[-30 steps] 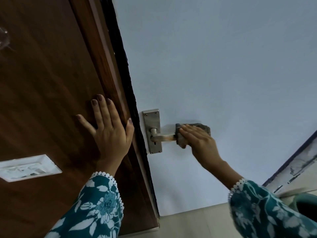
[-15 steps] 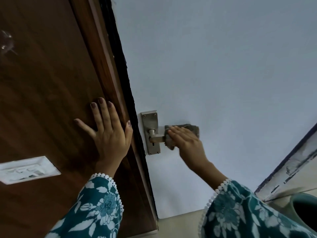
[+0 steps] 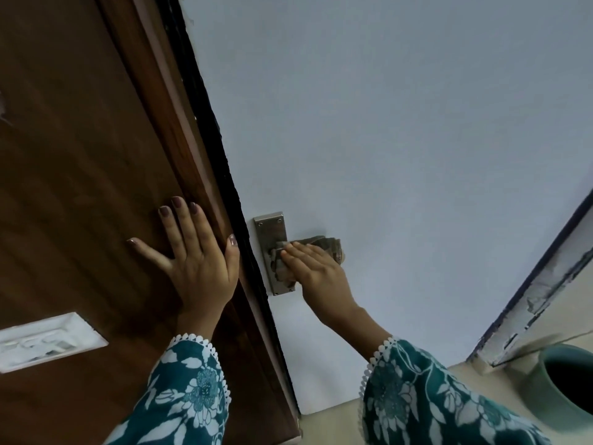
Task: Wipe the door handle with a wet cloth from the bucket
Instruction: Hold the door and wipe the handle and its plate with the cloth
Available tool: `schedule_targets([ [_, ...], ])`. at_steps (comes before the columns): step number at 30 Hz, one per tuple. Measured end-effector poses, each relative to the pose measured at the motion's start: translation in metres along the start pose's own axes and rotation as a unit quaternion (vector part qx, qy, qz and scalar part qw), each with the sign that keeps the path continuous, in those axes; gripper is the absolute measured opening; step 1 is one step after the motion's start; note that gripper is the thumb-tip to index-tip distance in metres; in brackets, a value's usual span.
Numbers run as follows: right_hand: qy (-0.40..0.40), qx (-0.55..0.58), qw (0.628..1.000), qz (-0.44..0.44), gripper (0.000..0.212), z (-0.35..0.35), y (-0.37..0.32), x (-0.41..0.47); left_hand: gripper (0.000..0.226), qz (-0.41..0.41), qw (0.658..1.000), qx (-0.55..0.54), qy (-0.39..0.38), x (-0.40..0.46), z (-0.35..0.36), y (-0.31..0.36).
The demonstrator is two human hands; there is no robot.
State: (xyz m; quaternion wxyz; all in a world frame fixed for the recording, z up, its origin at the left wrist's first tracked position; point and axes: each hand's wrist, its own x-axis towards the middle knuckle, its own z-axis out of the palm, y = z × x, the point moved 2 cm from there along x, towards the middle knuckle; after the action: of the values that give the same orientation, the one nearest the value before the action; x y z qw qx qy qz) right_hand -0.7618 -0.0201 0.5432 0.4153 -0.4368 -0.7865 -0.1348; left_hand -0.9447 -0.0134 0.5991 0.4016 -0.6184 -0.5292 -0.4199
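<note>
A metal door handle sits on a pale door, with its steel backplate (image 3: 269,227) showing above my fingers. My right hand (image 3: 316,268) presses a grey cloth (image 3: 330,244) around the lever, close against the backplate, so the lever itself is hidden. My left hand (image 3: 195,255) lies flat with fingers spread on the brown wooden frame (image 3: 80,155) to the left of the handle. A green bucket (image 3: 552,393) stands on the floor at the lower right, only partly in view.
A white switch plate (image 3: 48,340) is set into the brown wood at lower left. The pale door (image 3: 385,123) fills the middle and upper right. A chipped dark-edged frame (image 3: 542,293) runs diagonally at the right, above the beige floor (image 3: 333,422).
My right hand has slid the cloth leftward along the lever, from its outer end to the backplate. My left hand has stayed flat on the wood.
</note>
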Motion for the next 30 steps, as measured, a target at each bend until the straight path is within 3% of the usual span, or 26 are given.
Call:
schedule_targets([
  [7,0.037,0.022,0.991,0.127,0.050,-0.033,0.062,-0.031,0.070,-0.005,1.000,-0.009,0.002,0.000,-0.001,0.000],
  [15,0.014,-0.001,0.999,0.030,0.045,-0.013,0.039,-0.020,0.069,-0.006,1.000,-0.010,-0.002,-0.001,0.000,-0.001],
  [18,0.024,0.026,0.998,0.054,0.045,-0.018,0.047,-0.022,0.070,-0.003,1.000,-0.014,-0.013,-0.001,-0.002,-0.001],
  [20,0.030,0.057,0.990,0.124,0.044,-0.025,0.062,-0.032,0.071,-0.006,1.000,-0.018,-0.018,-0.002,-0.002,-0.002],
  [25,0.009,0.224,0.925,0.307,0.035,-0.042,0.067,-0.056,0.070,-0.002,1.000,-0.015,-0.012,-0.001,-0.001,-0.001],
  [28,0.031,0.336,0.845,0.415,0.031,-0.044,0.056,-0.080,0.071,0.004,1.000,-0.011,-0.013,-0.002,-0.001,0.000],
  [30,0.053,0.338,0.810,0.476,0.031,-0.039,0.054,-0.093,0.071,0.005,1.000,-0.009,-0.009,-0.002,0.000,-0.001],
])
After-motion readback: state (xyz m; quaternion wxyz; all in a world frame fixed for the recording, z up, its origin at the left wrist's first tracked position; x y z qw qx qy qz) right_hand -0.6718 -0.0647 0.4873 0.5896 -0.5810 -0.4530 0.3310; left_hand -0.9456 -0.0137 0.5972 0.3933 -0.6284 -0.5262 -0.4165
